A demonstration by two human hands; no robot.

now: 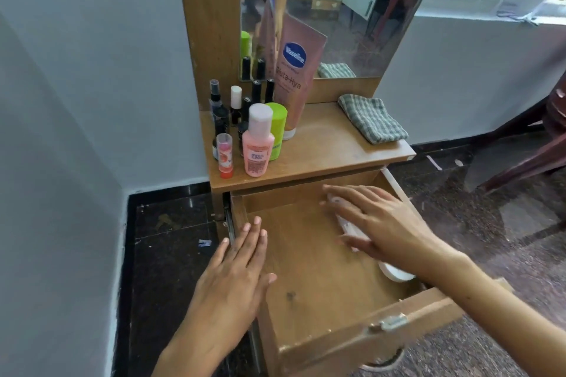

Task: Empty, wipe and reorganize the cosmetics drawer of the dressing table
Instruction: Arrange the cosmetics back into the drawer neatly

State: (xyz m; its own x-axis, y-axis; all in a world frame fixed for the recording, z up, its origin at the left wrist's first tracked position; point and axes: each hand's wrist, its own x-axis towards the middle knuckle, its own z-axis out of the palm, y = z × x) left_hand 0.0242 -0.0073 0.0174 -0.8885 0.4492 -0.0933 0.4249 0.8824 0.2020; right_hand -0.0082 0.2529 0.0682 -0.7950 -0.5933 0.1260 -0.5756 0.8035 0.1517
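The wooden drawer [309, 278] of the dressing table is pulled out, its floor mostly bare. My right hand [379, 223] reaches into its right side, fingers spread over a white tube [352, 228] lying there; whether it grips the tube I cannot tell. A white round container [395, 274] shows under my right wrist. My left hand [235, 272] hovers flat over the drawer's left wall, fingers straight and together, holding nothing. On the tabletop [330, 147] stand a pink bottle [258, 141], a green bottle [277, 128], a large Vaseline tube [295, 76] and several small dark bottles [245, 101].
A folded checked cloth [372, 118] lies on the tabletop's right. The mirror [337, 9] rises behind it. A grey wall stands at the left, dark speckled floor all around. Dark wooden furniture [533, 144] stands at the right. A metal handle [392, 322] sits on the drawer front.
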